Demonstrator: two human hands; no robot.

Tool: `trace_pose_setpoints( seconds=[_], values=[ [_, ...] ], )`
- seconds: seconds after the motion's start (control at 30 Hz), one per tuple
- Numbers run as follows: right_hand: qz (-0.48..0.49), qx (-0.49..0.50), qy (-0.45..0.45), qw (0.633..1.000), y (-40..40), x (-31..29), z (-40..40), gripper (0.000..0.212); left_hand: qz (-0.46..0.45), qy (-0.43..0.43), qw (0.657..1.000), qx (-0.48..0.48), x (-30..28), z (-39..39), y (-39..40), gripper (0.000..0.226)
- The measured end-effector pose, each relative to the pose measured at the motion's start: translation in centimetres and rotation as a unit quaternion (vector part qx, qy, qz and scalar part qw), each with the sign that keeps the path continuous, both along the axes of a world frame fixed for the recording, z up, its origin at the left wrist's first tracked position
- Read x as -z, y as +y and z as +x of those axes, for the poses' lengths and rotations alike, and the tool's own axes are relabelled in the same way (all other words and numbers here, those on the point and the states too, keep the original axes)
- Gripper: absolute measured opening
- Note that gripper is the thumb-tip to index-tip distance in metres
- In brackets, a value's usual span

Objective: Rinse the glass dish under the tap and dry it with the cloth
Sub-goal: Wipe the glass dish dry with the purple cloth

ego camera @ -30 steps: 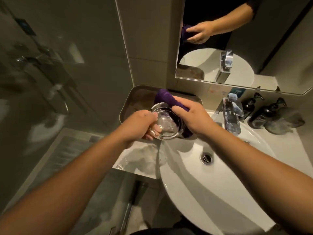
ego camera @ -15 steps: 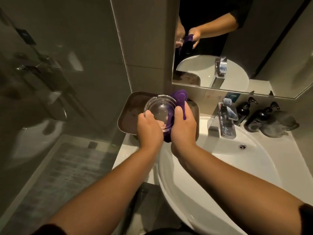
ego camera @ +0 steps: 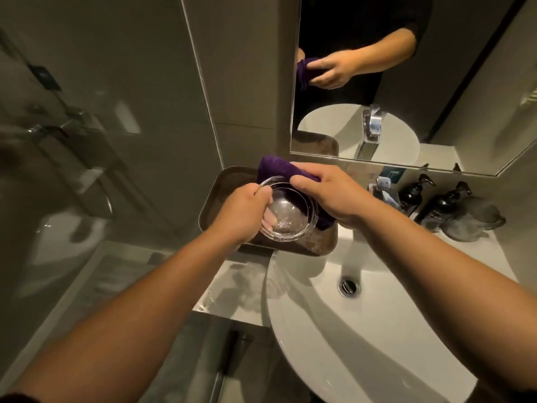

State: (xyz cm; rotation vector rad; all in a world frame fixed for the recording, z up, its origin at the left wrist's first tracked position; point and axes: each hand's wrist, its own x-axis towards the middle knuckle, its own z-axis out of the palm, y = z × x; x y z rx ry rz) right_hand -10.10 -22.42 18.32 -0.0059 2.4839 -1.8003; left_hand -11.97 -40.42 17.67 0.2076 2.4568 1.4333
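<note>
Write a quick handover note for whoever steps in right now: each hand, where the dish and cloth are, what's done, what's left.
Left hand: grips the glass dish at its rim, fingers underneath, held above the metal tray beside the basin.
Right hand: presses the purple cloth against the dish's far side.
Done: the rinse, most likely; the dish is away from the tap and no water is seen running.
Left: finish wiping the dish dry, then set it down.
</note>
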Motion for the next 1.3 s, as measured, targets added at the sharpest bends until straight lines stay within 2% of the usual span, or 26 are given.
trace_pose_setpoints(
  seconds=[0.07,0.13,0.23,0.33,0.43,0.53,0.67,0.77,0.87,1.0,1.13,1.23,1.3],
  values=[
    [0.009,0.047,0.018,0.999,-0.7,0.6,0.1,0.031,0.017,0.011,0.999,-0.050,0.7,0.3,0.5,0.027],
    [-0.027,0.123,0.040,0.991,-2.0,1.6,0.7,0.032,0.051,0.007,0.991,-0.121,1.5,0.5,1.0,0.027],
    [-0.096,0.239,0.077,0.963,-5.1,3.3,2.1,0.033,0.125,0.001,0.965,-0.229,2.5,1.6,2.6,0.029],
    [-0.129,0.316,0.067,0.938,-6.8,5.0,2.8,0.036,0.194,-0.028,0.939,-0.281,3.5,3.2,3.8,0.030],
    [-0.093,0.277,0.056,0.955,-5.6,5.5,2.6,0.034,0.177,-0.053,0.955,-0.234,4.4,3.1,2.9,0.028],
    [-0.071,0.211,0.063,0.973,-3.3,4.1,1.8,0.034,0.157,-0.064,0.978,-0.123,3.0,1.5,1.4,0.029],
    [0.041,0.079,0.039,0.995,-0.3,1.0,-0.2,0.033,0.088,-0.069,0.993,0.020,-0.4,-0.6,0.1,0.032],
    [0.053,0.008,0.022,0.998,0.8,-0.8,-0.8,0.030,0.057,-0.063,0.995,0.059,-0.7,-1.5,-0.1,0.035],
    [0.038,0.007,0.007,0.999,0.6,-0.7,-0.8,0.030,0.041,-0.030,0.999,0.012,-0.2,-1.5,0.3,0.040],
    [-0.006,0.110,0.023,0.994,-0.9,1.5,-0.3,0.030,0.049,-0.003,0.995,-0.087,1.7,-0.4,1.6,0.045],
    [-0.130,0.247,0.050,0.959,-4.4,3.6,1.2,0.028,0.126,-0.005,0.967,-0.221,3.3,1.0,3.2,0.035],
    [-0.139,0.324,0.046,0.935,-6.3,5.1,1.8,0.036,0.192,-0.008,0.939,-0.285,3.5,2.6,4.7,0.031],
    [-0.130,0.327,0.041,0.935,-6.1,5.5,1.9,0.035,0.203,-0.014,0.938,-0.281,3.9,3.3,4.8,0.028]
  ],
)
